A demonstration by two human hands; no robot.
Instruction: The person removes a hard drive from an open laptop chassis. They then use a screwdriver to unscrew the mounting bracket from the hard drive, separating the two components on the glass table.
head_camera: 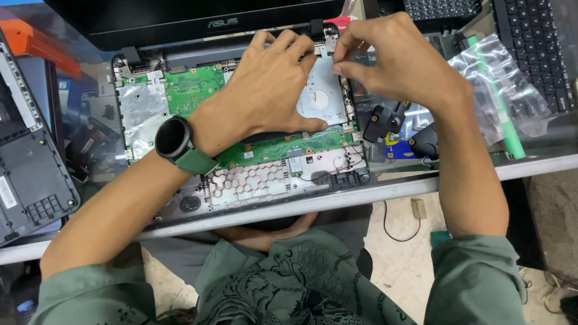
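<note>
Under my left hand (265,90) the silver drive (322,96) lies long axis toward the screen, fingers spread flat on it, my right hand (391,60) pinching narrowly at its far corner.

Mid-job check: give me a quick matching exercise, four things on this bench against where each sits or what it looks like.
Things:
1. silver drive
2. wristwatch
3. clear plastic bag
4. green circuit board

Descriptions:
A. round dark face on a green strap, on the left hand side's wrist
B. right of the opened laptop, with a green stick inside
C. under both hands, near the laptop's right hinge, where the right hand pinches
D. upper left inside the opened laptop base, beside a silver foil patch

Pairs: 1-C, 2-A, 3-B, 4-D
</note>
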